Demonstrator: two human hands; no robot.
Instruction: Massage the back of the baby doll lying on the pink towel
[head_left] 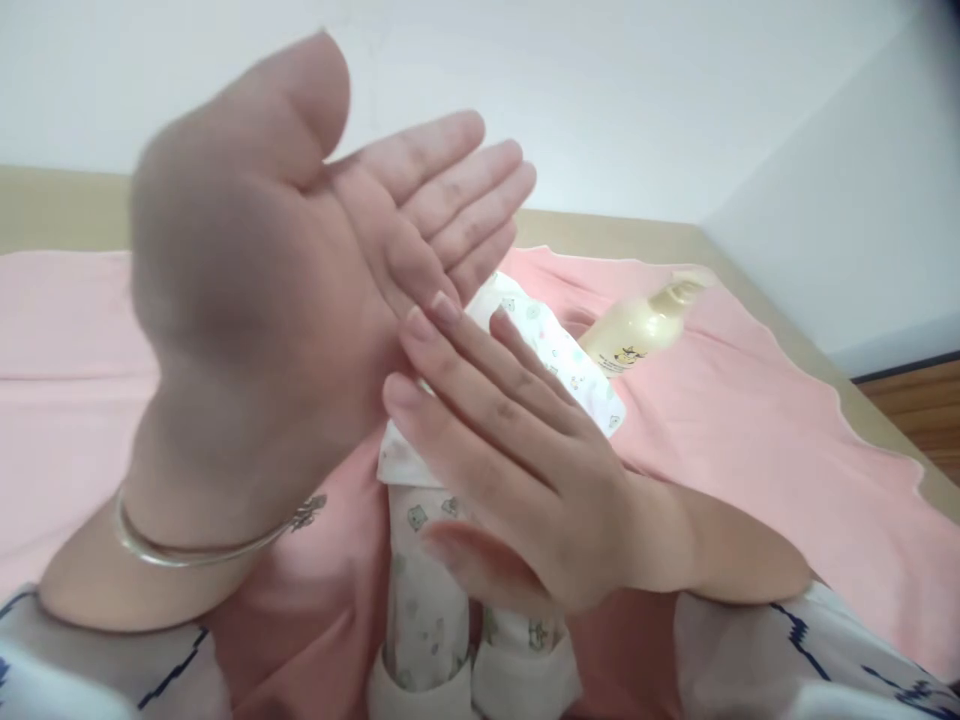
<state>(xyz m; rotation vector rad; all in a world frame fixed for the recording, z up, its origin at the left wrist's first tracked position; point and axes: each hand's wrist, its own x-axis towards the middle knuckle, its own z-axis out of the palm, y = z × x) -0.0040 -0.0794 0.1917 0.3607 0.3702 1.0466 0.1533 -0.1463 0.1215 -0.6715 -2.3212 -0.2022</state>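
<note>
My left hand (277,290) is raised large at the left, palm showing and fingers stretched out. A thin silver bangle (202,555) circles its wrist. With fingers extended, my right hand (547,470) rests its fingertips along the little-finger side of the left palm. Neither hand holds an object. Below and behind them lies a small white printed outfit (427,620) with cuffed legs; my hands hide much of it, and I cannot tell what is inside. Beyond my right hand, a pale yellow pump bottle (637,325) lies tilted beside the outfit.
A pink blanket (750,430) with a wavy edge spreads under the outfit and bottle. It lies on a beige surface (622,230), with a white wall (600,90) behind. Brown wood (919,405) shows at the right edge.
</note>
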